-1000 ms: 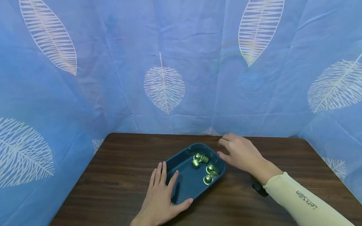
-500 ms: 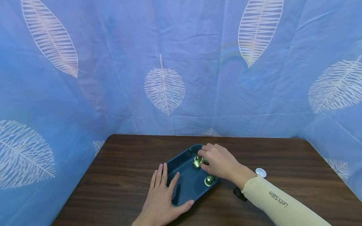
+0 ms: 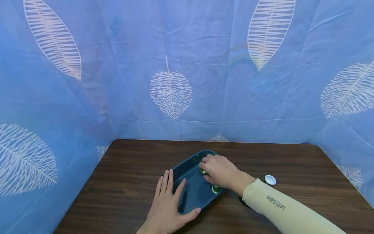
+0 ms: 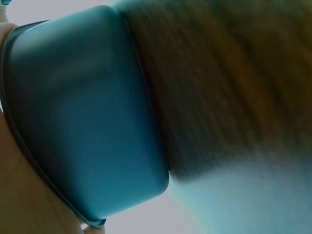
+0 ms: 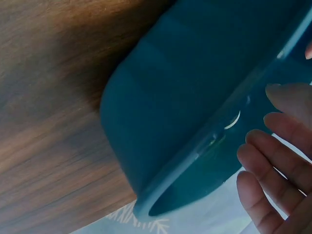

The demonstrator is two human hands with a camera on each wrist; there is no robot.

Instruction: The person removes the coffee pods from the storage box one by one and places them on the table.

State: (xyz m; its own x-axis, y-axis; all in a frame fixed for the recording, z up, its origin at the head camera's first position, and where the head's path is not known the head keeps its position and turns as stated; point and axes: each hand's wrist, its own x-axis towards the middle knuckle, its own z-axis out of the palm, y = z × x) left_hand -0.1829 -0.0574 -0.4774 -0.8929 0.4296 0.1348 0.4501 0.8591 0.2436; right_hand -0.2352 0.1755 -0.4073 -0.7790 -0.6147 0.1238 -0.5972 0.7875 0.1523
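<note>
My left hand (image 3: 168, 204) lies with spread fingers along the near left side of a dark blue rectangular tray (image 3: 182, 214), its thumb across the near corner. My right hand (image 3: 220, 170) reaches over the tray's far right end, fingertips bent down beside a shiny green coffee capsule (image 3: 203, 171). In the right wrist view the right hand (image 5: 282, 161) shows relaxed fingers above the rim, with no capsule visible between thumb and fingers. A second green capsule (image 3: 216, 189) lies under the wrist; the hand hides the others. On the table, one white-topped capsule (image 3: 270, 179) stands right of the tray.
A dark brown wooden table (image 3: 117, 188) carries everything. Behind it and at both sides hangs a blue curtain (image 3: 131, 81) with white leaf prints. The pale right sleeve (image 3: 280, 204) crosses the table's right front, close to the lone capsule.
The right hand has moved left from beyond the tray's right edge to the capsules inside. A capsule on the table, earlier hidden by that hand, has come into view. The left hand stays still.
</note>
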